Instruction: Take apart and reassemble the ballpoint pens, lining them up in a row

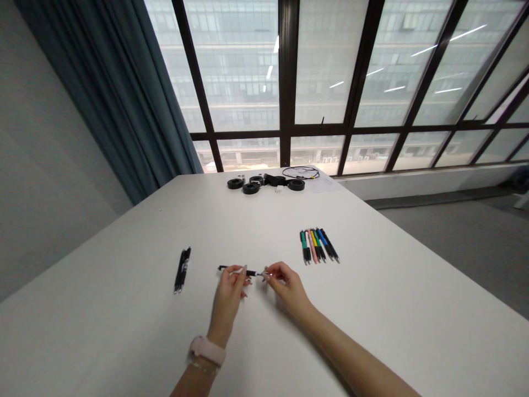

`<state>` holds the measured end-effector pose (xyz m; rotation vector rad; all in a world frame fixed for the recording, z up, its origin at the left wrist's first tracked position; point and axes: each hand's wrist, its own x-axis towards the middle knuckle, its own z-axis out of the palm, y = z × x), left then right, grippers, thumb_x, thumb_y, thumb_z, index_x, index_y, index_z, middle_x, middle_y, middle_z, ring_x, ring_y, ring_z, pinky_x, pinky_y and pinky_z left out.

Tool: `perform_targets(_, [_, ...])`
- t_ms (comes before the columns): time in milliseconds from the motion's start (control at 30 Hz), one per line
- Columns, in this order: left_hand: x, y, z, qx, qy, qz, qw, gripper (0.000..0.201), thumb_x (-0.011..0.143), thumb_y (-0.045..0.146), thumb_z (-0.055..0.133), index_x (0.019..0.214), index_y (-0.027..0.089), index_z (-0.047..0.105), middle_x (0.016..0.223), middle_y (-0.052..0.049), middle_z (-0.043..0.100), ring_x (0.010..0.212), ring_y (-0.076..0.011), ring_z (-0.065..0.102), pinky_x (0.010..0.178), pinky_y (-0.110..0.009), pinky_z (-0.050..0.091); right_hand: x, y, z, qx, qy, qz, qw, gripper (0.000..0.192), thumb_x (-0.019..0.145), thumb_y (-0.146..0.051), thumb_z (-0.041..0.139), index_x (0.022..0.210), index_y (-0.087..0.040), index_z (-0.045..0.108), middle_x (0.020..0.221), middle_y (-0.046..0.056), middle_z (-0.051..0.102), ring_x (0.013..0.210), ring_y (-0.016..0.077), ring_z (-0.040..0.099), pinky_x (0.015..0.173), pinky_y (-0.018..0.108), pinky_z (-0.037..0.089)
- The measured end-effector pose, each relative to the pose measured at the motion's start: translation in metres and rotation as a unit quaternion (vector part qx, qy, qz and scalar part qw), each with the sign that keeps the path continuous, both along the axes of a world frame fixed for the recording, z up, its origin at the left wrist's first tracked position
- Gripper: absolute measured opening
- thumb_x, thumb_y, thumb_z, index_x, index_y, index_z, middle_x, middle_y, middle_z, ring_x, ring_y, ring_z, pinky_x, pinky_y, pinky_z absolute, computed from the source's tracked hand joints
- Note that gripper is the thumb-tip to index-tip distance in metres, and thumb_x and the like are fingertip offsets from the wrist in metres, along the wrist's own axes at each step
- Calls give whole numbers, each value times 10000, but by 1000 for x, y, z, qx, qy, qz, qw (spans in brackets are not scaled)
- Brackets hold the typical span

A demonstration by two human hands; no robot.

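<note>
No readable text, label, brand, number or sign anywhere. Faint pale marks on barrels of black pens [182, 269] at left of surface [124, 331], too small to read. Coloured pens [318, 246]: no legible print. Black pen [239, 271] between fingers: nothing legible. Pink wristband [208, 350]: blank face. Black rolls [250, 188] and cable [300, 172] at far edge: no marking made out. Building fronts behind window: no signs legible.

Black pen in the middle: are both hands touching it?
Touching. The head view shows the left hand pinching the black pen at its barrel and the right hand gripping its tip end.
</note>
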<state>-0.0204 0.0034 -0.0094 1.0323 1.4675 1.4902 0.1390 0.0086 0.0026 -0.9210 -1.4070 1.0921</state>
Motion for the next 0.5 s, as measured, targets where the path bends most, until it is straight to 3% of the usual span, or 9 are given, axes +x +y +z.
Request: perform_targets(500, [2,-5,5,-7,47,-47,998,402,720,503,622,931,202,459,677,1,644,641,-171,640,436,-204,394,-1,-1,-3,25,-30,12,999,177,772,-231,619,947,-205,610,737,-6,611,685,139,571,689,272,470])
